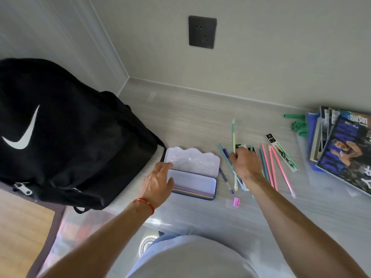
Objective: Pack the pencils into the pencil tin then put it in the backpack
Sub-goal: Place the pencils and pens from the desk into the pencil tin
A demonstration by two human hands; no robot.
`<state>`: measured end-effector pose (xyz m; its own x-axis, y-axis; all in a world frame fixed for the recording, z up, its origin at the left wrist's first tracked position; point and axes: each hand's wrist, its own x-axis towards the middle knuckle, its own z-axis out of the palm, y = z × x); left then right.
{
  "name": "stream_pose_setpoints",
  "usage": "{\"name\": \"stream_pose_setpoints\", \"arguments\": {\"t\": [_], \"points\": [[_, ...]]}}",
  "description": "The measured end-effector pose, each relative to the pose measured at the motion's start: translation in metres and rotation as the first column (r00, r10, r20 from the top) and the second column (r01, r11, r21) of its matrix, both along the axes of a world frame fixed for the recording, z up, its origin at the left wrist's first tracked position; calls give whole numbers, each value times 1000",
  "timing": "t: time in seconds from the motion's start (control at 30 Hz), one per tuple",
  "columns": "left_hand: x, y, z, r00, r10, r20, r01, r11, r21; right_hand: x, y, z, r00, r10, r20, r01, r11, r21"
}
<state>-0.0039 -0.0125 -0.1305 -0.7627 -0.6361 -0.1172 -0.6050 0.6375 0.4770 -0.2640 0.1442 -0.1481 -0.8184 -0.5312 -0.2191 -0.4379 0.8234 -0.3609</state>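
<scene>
1. Fingers (235,157) of the right hand (246,164) are curled down onto the loose pencils (270,167) near the middle of the scatter. A pale green pencil (233,137) rises out of the fist toward the far wall, so the fingers appear closed on it; whether others are gathered with it cannot be told.
2. Left hand (157,182) rests spread and flat on the left end of the pencil tin (192,182), gripping nothing. Judged purpose: steadying the tin so it does not slide during loading.
3. Tin lies open on the table (200,117), lid (191,163) hinged back on the far side, tray on the near side. No pencils are visible inside.
4. Pencils lie to the right of the tin in a loose fan, pink, blue and green, within short reach of the tray.
5. A blue pen (225,180) lies just beside the tin's right end; a pink sharpener (236,202) lies nearer the person.
6. Backpack (66,137) stands at the left, touching or nearly touching the tin's far left corner. Whether its main opening is unzipped cannot be told.
7. Magazines (347,149) are stacked at the far right, well apart from the work.
8. Assessment: packing is at its start; the transfer to the backpack is not yet due.
</scene>
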Motion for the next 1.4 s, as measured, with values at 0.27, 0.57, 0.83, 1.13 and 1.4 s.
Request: {"name": "stream_pose_setpoints", "arguments": {"t": [0.27, 0.57, 0.83, 1.13, 1.4], "points": [[-50, 15, 26, 880, 475, -6, -178, 342, 923, 60, 8, 48, 740, 482, 469, -453, 873, -183], [-51, -5, 26, 896, 423, -135, -228, 698, 678, 87, 16, 50, 784, 406, 469, -369, 913, -173], [-52, 12, 31, 945, -325, -24, 272, 744, 610, 98, -1, 63, 875, 404, 268, -351, 909, -224], [-47, -24, 25, 933, -359, -19, 267, 657, 705, 72, 34, 52, 898, 128, 422, 23, 942, -336], [-74, -12, 16, 833, -553, 6, 476, 722, 502, 90, 17, 39, 890, 89, 448, 132, 889, -438]]}}
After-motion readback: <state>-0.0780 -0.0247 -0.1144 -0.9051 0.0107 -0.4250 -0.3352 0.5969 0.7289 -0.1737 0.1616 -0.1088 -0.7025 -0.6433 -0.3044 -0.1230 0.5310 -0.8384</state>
